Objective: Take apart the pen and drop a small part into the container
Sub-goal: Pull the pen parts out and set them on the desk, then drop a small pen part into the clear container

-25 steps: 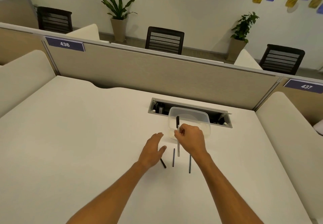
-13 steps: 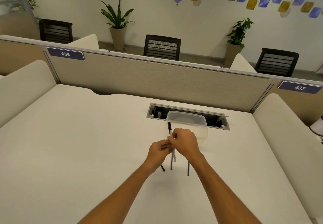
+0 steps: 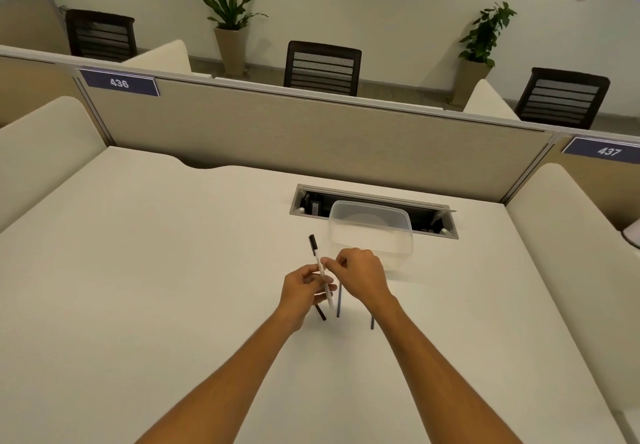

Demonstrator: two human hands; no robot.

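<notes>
A thin clear pen (image 3: pixel 314 250) with a black end pointing away is held above the white desk. My left hand (image 3: pixel 302 287) grips its lower part, and my right hand (image 3: pixel 360 274) pinches its middle from the right. A clear plastic container (image 3: pixel 371 232) stands just beyond my right hand. On the desk under my hands lie a short black part (image 3: pixel 320 312), a dark thin pen (image 3: pixel 338 303) and another dark pen (image 3: pixel 372 322), each partly hidden.
An open cable tray slot (image 3: pixel 374 209) is set into the desk behind the container. A beige partition (image 3: pixel 311 132) closes the far edge, with padded dividers at left (image 3: pixel 38 138) and right (image 3: pixel 571 235).
My left hand rose from the desk and took hold of the pen that the right hand held. The pen's black end moved left, off the container, and the pen tilted.
</notes>
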